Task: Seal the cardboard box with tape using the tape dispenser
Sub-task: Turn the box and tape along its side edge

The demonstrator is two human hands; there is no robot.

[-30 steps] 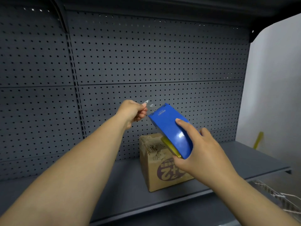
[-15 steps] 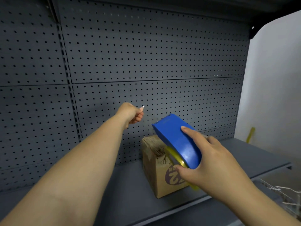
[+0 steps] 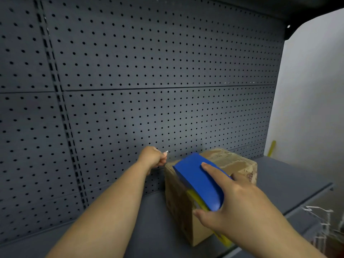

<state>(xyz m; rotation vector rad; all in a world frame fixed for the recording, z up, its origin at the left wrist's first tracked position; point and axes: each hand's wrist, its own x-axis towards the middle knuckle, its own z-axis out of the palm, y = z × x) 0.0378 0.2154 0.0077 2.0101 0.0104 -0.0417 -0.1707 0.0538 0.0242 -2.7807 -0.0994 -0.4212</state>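
A grey shelf (image 3: 141, 228) carries the cardboard box (image 3: 188, 207) against the pegboard (image 3: 149, 71); the right hand (image 3: 232, 207) wraps the blue tape dispenser (image 3: 199, 179) low over the box top, likely to lay tape; the left hand (image 3: 153, 158) pinches the tape end (image 3: 167, 151) beyond the far edge, seemingly for tension.

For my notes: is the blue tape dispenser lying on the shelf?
No, the right hand holds the blue tape dispenser up over the cardboard box.
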